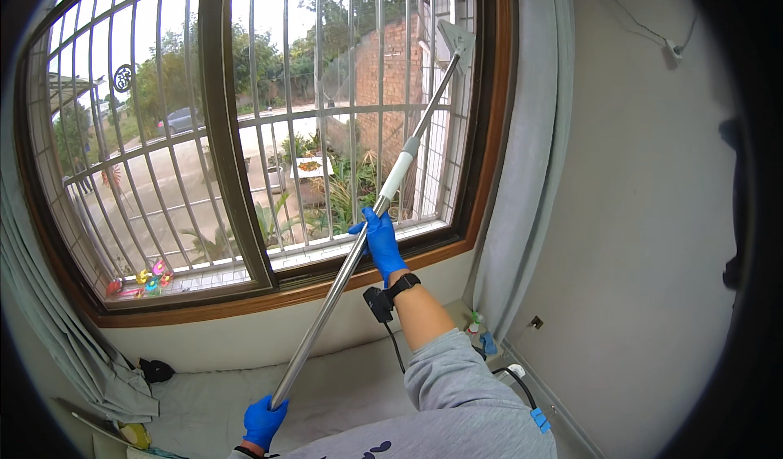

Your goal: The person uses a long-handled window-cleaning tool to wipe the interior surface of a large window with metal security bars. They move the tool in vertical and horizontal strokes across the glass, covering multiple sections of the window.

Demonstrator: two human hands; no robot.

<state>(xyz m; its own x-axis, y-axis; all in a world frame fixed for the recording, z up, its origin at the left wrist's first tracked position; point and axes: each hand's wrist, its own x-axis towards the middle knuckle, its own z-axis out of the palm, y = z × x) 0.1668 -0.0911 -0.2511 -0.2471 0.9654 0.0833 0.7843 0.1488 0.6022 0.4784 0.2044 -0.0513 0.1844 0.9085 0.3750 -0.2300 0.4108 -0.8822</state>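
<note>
A long telescopic window-cleaning mop [334, 292] slants up across the view, with a shiny metal pole and a grey and white collar. Its pale triangular head [458, 38] is at the upper right corner of the right window pane [342, 76]; whether it presses on the glass I cannot tell. My right hand [382, 245], in a blue glove, is wrapped round the middle of the pole just below the collar. My left hand [264, 421], gloved in blue too, closes round the pole's lower end above the bed.
Brown wood frames the window [481, 206], with metal bars beyond the glass. Grey curtains [526, 149] hang at both sides. Below is a bed with a grey sheet [342, 377]. Small colourful ornaments [151, 280] stand at the lower left pane. A cable runs from my right wrist.
</note>
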